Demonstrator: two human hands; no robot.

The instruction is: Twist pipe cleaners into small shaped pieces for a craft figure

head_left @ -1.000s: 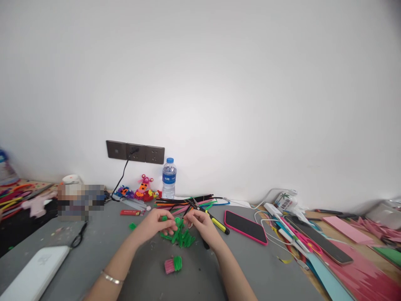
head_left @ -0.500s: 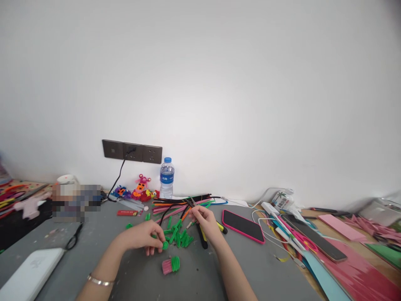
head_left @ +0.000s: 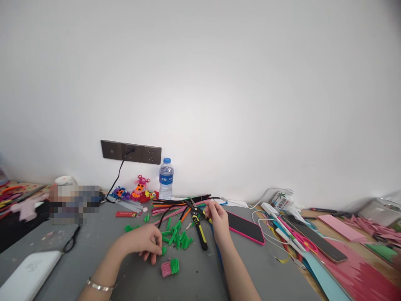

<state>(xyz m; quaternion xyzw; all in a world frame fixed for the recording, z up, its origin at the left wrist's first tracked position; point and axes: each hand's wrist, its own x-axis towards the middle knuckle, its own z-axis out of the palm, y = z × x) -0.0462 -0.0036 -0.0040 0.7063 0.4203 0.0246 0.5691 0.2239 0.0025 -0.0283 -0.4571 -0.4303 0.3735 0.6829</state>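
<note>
Thumb and finger of my left hand (head_left: 147, 244) are closed on a small green coil (head_left: 164, 250), which looks like wound pipe cleaner. Just in front of it lies a pink and green bundle of coiled pipe cleaner (head_left: 170, 267). My right hand (head_left: 218, 217) is pinched shut beside the yellow-black pliers (head_left: 199, 230); what its fingertips hold is hidden. A thin blue strand (head_left: 216, 242) runs down along the right wrist, and I cannot tell whether it is gripped. Between the hands lie several green twisted pieces (head_left: 177, 235).
Loose coloured pipe cleaners (head_left: 166, 205) lie behind the hands, near a water bottle (head_left: 166, 179). A pink-edged phone (head_left: 246, 228) sits right of my right hand. Cables, scissors (head_left: 308, 242) and coloured sheets (head_left: 363, 267) cover the right side; a white box (head_left: 31, 276) lies front left.
My right hand has moved right, away from the pliers, uncovering more of them and now covering the phone's left end. A blue strand shows along its wrist. My left hand still pinches the green coil.
</note>
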